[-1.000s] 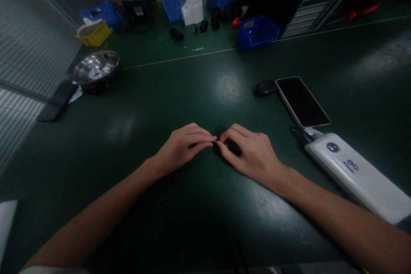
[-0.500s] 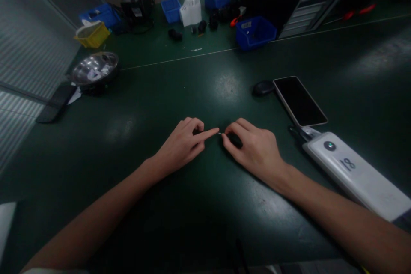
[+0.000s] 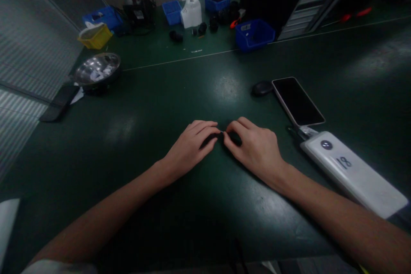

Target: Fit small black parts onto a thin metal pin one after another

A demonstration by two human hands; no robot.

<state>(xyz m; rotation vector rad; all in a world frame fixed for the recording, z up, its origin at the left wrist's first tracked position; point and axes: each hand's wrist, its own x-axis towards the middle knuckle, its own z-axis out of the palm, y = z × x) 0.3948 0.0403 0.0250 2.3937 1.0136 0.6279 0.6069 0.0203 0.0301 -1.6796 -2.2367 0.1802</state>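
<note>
My right hand (image 3: pixel 255 145) rests low over the green tabletop, thumb and index finger pinched together on a small thin light piece (image 3: pixel 222 132). Only a sliver of that piece shows between the fingertips, so its kind cannot be made out. From the other side, my left hand (image 3: pixel 194 143) comes close, its fingers stretched out and a gap between thumb and index finger. The left index fingertip is at the near end of the piece; whether it touches is too small to tell.
Right of my hands lie a phone (image 3: pixel 298 101), a black mouse-like object (image 3: pixel 262 88) and a white power bank (image 3: pixel 356 173) marked 18. A metal bowl (image 3: pixel 114 62) with white scraps stands at left. Behind are a blue bin (image 3: pixel 255 43) and a yellow basket (image 3: pixel 96 39).
My left hand has moved slightly right, and its curled fingers have straightened out beside the index finger. The right hand keeps its pinch in nearly the same place.
</note>
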